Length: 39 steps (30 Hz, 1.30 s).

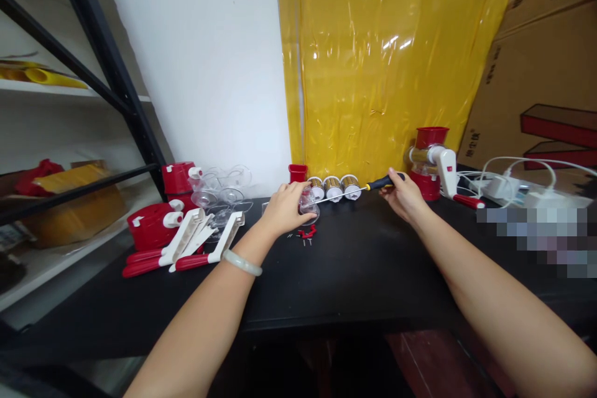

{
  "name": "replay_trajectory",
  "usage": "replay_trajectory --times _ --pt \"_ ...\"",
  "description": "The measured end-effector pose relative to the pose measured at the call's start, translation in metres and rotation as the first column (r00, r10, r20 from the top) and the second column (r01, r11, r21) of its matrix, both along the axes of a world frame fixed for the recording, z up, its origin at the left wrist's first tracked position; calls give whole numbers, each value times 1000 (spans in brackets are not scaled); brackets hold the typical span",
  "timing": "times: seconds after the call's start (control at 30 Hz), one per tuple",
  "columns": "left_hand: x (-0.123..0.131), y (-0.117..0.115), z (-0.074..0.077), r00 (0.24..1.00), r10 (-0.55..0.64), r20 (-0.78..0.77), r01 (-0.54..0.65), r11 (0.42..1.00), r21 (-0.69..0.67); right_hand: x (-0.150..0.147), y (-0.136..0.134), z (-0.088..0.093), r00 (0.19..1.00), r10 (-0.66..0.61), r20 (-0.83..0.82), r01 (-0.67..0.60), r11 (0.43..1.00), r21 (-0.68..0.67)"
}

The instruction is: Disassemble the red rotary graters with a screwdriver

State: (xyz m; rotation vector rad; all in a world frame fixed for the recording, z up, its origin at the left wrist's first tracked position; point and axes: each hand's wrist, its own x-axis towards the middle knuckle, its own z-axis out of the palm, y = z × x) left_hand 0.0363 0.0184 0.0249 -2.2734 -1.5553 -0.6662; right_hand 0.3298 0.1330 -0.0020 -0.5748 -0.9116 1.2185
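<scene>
My left hand (286, 206) is closed round a clear plastic part (308, 202) near the middle of the black table. In my right hand (403, 197) is the dark handle of a screwdriver (380, 183); its long shaft points left and its tip reaches the clear part. Just in front of the clear part lie a small red piece (308, 232) and several small screws (305, 242). Behind, metal grater drums (333, 189) stand beside a red part (297, 173).
Red bases (152, 227), white-and-red crank handles (186, 237) and clear parts (224, 183) crowd the table's left. An assembled red-and-white grater (431, 165) stands at right, near white cables (536, 165). Shelves (74, 90) stand left, a large carton (536, 81) right.
</scene>
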Motion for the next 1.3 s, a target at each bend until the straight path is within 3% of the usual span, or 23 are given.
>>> replay_trajectory --times 0.23,0.6,0.67,0.8,0.87,1.07,1.17,1.3 --pt "-2 2 -1 1000 -14 5 14 1000 9 7 -4 3 970 174 -169 -183 982 -39" --pt "-3 3 -2 1000 -4 7 4 1000 12 7 -9 6 965 246 -85 -247 969 0" --pt "-2 3 -2 1000 -3 11 3 1000 13 6 -8 5 977 207 -54 -207 978 -11" --pt "-2 2 -1 1000 -8 23 8 1000 6 1 -2 0 995 -44 90 45 999 -16" --pt "-2 2 -1 1000 -6 29 6 1000 -1 1 1 -1 988 -104 116 103 995 10" --pt "-2 2 -1 1000 -4 30 4 1000 1 6 -1 0 999 22 -42 -22 1000 13" --pt "-2 2 -1 1000 -4 31 4 1000 -7 8 -3 0 996 81 -36 -78 995 64" --pt "-2 2 -1 999 -3 32 3 1000 -8 4 -2 -1 998 -51 47 48 997 66"
